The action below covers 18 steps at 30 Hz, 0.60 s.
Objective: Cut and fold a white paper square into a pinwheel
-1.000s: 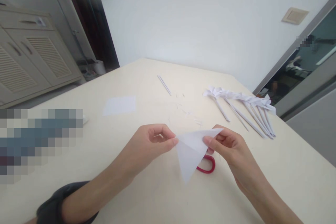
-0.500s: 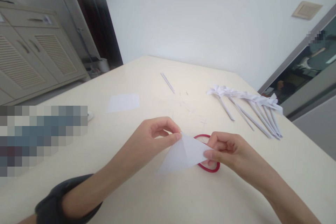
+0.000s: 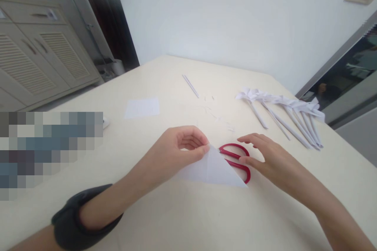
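Pinched between the thumb and fingers of my left hand (image 3: 184,149) is the top corner of a folded white paper triangle (image 3: 212,170). Its long edge faces me, and one end is hidden behind the hand. My right hand (image 3: 262,153) is open, thumb and fingers apart, beside the handles of a pair of scissors (image 3: 246,170). The thumb tip overlaps the red handles in view; whether it touches them I cannot tell. The paper covers part of the lower handle, and the blades are mostly hidden behind the paper and my left hand.
On the cream table (image 3: 176,219), several white paper flowers with rolled stems (image 3: 282,104) lie at the right. Two thin paper rolls (image 3: 191,86) and small paper scraps (image 3: 216,115) lie farther back. A white paper sheet (image 3: 142,108) is at the left. A wall (image 3: 218,15) stands behind.
My right hand has let go of the paper's right corner and opened beside the scissors. That corner has swung down and right, exposing more of the red handles. My left hand keeps its pinch.
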{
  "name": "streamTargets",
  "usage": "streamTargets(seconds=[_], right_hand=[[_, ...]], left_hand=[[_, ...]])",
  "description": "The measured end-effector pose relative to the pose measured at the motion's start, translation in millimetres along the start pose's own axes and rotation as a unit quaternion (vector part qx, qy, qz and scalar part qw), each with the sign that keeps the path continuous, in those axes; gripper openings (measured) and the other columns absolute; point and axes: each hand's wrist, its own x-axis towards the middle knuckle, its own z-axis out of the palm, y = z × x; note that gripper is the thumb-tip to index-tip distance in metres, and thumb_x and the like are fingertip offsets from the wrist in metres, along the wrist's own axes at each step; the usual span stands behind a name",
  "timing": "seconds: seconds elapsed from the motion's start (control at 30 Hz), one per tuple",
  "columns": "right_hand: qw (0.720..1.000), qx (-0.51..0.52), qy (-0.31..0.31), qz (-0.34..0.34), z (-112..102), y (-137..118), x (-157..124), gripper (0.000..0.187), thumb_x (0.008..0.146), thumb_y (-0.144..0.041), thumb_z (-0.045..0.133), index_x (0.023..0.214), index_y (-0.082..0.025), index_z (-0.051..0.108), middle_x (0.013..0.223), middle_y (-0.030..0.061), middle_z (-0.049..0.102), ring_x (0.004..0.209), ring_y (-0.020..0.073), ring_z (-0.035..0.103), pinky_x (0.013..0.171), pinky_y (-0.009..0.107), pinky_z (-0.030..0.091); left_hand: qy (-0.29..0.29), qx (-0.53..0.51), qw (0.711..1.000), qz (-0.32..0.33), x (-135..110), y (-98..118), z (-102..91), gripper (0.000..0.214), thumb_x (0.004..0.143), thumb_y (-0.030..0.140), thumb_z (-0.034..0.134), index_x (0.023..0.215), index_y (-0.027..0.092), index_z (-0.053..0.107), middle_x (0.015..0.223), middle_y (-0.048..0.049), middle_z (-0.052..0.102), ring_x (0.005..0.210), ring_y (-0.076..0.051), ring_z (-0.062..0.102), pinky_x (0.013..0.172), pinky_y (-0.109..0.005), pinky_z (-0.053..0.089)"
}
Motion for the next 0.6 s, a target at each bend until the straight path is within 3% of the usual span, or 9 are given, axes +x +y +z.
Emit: streamTargets(seconds=[0.13,0.27,0.37,0.43,0.5,0.6], right_hand=[[0.998,-0.043,-0.046,0.014,14.9,15.7,3.5,0.018,0.076,-0.027,0.057,0.093,-0.026,0.056,0.105,0.0038,0.057,0.09,0.0215,0.057,0.067,0.031,0.047],[0.996,-0.071,-0.018,-0.04,23.5,14.4,0.8,0.035,0.07,-0.022,0.062,0.103,-0.026,0.052,0.113,0.0049,0.052,0.098,0.0225,0.053,0.069,0.03,0.047],[0.994,-0.078,-0.036,-0.067,25.8,5.9,-0.7,0.014,0.079,-0.022,0.053,0.092,-0.025,0.056,0.095,0.0036,0.058,0.082,0.0193,0.056,0.066,0.03,0.045],[0.996,-0.068,-0.036,-0.046,23.3,0.8,-0.4,0.007,0.08,-0.025,0.053,0.084,-0.023,0.057,0.084,0.0032,0.059,0.074,0.0186,0.055,0.062,0.031,0.044],[0.999,-0.016,-0.033,-0.014,16.9,-2.5,0.5,0.008,0.078,-0.028,0.056,0.083,-0.022,0.058,0.085,0.0038,0.061,0.072,0.0183,0.056,0.061,0.031,0.043],[0.981,0.177,-0.077,0.024,5.0,-4.8,1.5,0.014,0.079,-0.03,0.058,0.089,-0.021,0.057,0.091,0.0052,0.062,0.076,0.0183,0.059,0.06,0.029,0.045]], left_hand=[[-0.03,-0.042,0.997,-0.065,-0.2,8.0,0.3,0.01,0.075,0.025,0.064,0.071,0.017,0.06,0.067,0.0027,0.062,0.059,-0.008,0.053,0.052,-0.018,0.037],[-0.024,-0.052,0.995,-0.087,0.0,8.7,-0.6,0.01,0.074,0.025,0.065,0.071,0.017,0.06,0.068,0.0027,0.063,0.06,-0.007,0.053,0.052,-0.017,0.037],[-0.026,-0.054,0.996,-0.072,-0.1,4.7,-1.3,0.011,0.075,0.028,0.066,0.071,0.018,0.061,0.07,0.0032,0.063,0.064,-0.007,0.055,0.056,-0.017,0.038],[-0.028,-0.055,0.996,-0.069,-0.3,3.0,-1.7,0.013,0.074,0.028,0.067,0.07,0.018,0.061,0.07,0.0038,0.063,0.065,-0.007,0.055,0.057,-0.016,0.038],[-0.036,-0.056,0.994,-0.085,-0.5,3.6,-1.9,0.012,0.074,0.028,0.067,0.071,0.018,0.061,0.069,0.0036,0.063,0.064,-0.007,0.055,0.057,-0.017,0.038],[-0.037,-0.066,0.992,-0.104,-1.0,7.8,-2.0,0.012,0.074,0.027,0.067,0.072,0.017,0.061,0.07,0.0026,0.064,0.064,-0.008,0.055,0.058,-0.018,0.039]])
